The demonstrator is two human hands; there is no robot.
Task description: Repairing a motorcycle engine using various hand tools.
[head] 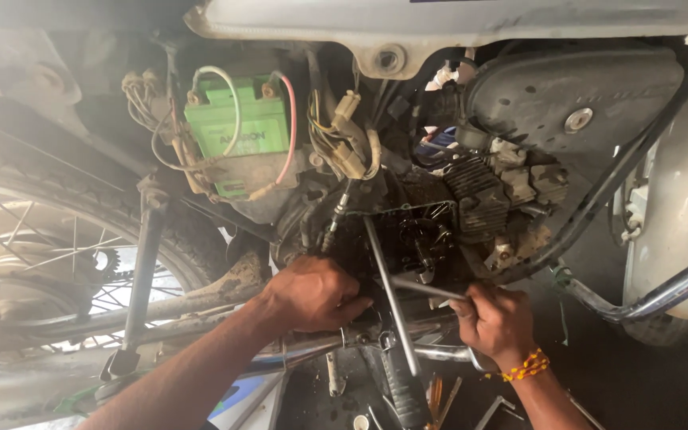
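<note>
A motorcycle lies in front of me with its greasy engine (pixel 471 199) exposed and the side case open (pixel 408 239). My left hand (pixel 312 293) rests against the lower edge of the open engine case, fingers curled on the dark metal. My right hand (pixel 497 320) is closed around the handle of a long metal T-wrench (pixel 424 287), whose crossing shaft (pixel 388 291) runs up into the open case. An orange bead band (pixel 525 366) sits on my right wrist.
A green battery (pixel 236 131) with white and pink wires sits upper left beside tan connectors (pixel 348 151). The rear wheel with spokes (pixel 65 255) is at left, a chrome guard bar (pixel 662 295) at right, a footrest (pixel 404 386) and loose tools (pixel 439 398) below.
</note>
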